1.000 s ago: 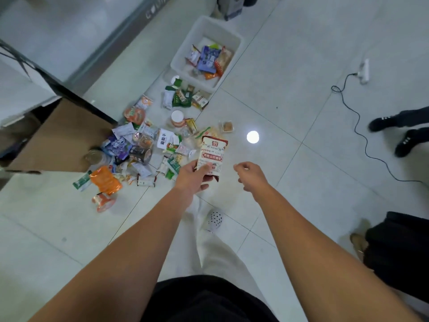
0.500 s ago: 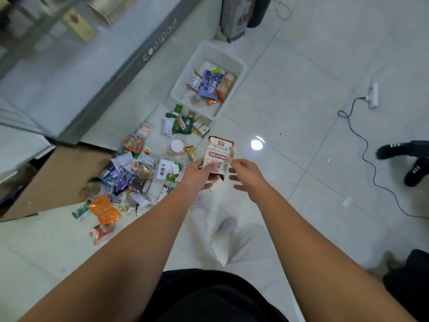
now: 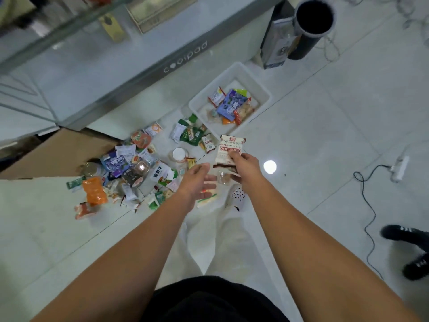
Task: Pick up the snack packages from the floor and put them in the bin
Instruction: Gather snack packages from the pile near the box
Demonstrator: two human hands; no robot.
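Carrying step: the right hand [image 3: 243,166] pinches a red-and-white snack packet [image 3: 230,147] in the air, just short of the white bin [image 3: 267,95]. The left hand [image 3: 197,182] is empty, fingers loose. The next move is likely a reach over the rim and a release. A pile of packets [image 3: 139,168] lies on the floor [image 3: 325,135].

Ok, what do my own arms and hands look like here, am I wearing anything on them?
The left arm and right arm are bare to the frame edge, with no sleeves showing. The left hand and right hand are ungloved, with no watch, ring or bracelet visible. Below them are a black top, pale trousers and a white perforated shoe.
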